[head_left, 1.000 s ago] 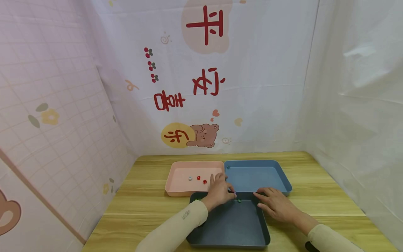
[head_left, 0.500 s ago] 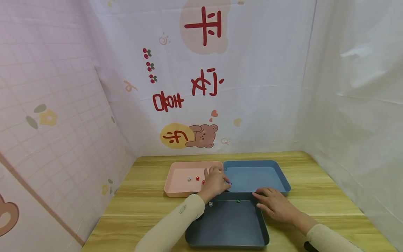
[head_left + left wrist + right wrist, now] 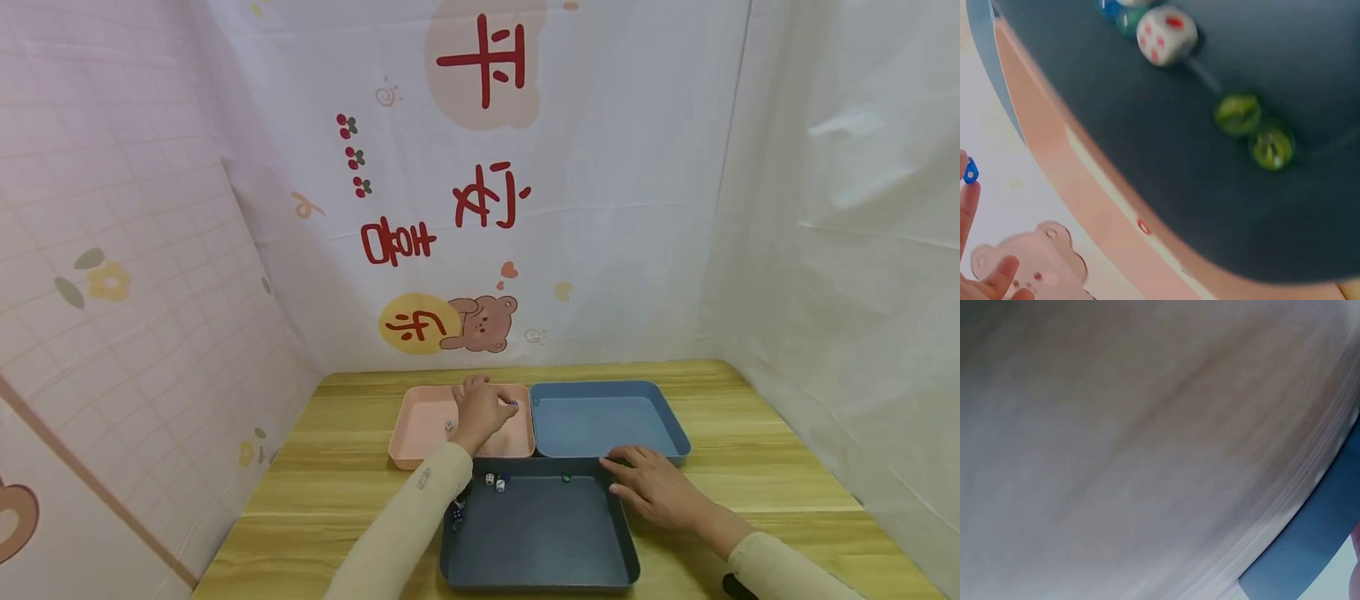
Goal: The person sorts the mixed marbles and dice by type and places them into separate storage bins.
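Observation:
My left hand (image 3: 480,414) pinches a small blue die (image 3: 513,404) between thumb and forefinger, over the right side of the pink tray (image 3: 401,442). In the left wrist view the blue die (image 3: 970,170) shows white pips. A pale die (image 3: 450,426) lies in the pink tray; the hand hides the red dice from the head view. Below, the dark tray (image 3: 551,542) holds white dice (image 3: 500,485), a green die (image 3: 566,477) and dark blue dice (image 3: 457,515) along its left wall. My right hand (image 3: 656,486) rests with extended fingers on that tray's far right corner.
A blue tray (image 3: 611,421) stands right of the pink one, with a teal die (image 3: 536,402) in its far left corner. Both adjoin the dark tray's far edge. Behind the wooden table (image 3: 330,500) hangs a printed white curtain (image 3: 622,208).
My left hand has carried the blue die from the dark tray's far edge, past the blue tray's left edge, leftward and away over the pink tray. My right hand has stayed in place.

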The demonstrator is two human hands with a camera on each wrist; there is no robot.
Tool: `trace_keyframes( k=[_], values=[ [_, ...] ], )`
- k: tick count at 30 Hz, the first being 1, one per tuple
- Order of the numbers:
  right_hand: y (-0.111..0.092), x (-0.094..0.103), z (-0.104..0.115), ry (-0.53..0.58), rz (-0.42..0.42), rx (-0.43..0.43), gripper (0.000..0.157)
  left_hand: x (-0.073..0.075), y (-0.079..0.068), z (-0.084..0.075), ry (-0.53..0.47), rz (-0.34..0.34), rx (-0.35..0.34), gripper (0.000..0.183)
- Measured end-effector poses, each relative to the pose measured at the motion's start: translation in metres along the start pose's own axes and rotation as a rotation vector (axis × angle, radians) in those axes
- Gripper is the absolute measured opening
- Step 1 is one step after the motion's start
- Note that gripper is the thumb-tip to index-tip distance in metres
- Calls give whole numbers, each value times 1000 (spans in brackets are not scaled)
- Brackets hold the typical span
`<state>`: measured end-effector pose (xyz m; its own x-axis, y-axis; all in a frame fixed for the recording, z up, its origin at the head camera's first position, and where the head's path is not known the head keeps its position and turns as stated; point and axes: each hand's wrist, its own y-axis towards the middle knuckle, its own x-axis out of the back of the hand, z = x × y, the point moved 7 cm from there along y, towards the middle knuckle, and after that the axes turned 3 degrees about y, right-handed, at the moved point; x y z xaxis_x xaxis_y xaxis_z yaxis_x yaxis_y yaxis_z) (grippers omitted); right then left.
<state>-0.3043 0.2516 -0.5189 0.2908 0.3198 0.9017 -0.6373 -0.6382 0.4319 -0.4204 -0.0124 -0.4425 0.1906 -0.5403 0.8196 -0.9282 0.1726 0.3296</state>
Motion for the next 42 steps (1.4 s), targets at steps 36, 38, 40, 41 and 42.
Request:
trace_keyframes(
  k=[36,38,40,41,42],
  values=[
    [4,3,1,12,22,-2,41,13,8,54,62,-51,281,9],
    [3,2,1,10,18,0,41,11,8,55,47,-47,285,10],
    [2,2,0,9,10,3,40,10,8,54,43,-48,278,10],
    [2,2,1,7,5,7,40,10,8,53,44,-49,271,11],
    [2,2,1,9,0,9,40,10,8,52,43,-49,262,11]
  ],
)
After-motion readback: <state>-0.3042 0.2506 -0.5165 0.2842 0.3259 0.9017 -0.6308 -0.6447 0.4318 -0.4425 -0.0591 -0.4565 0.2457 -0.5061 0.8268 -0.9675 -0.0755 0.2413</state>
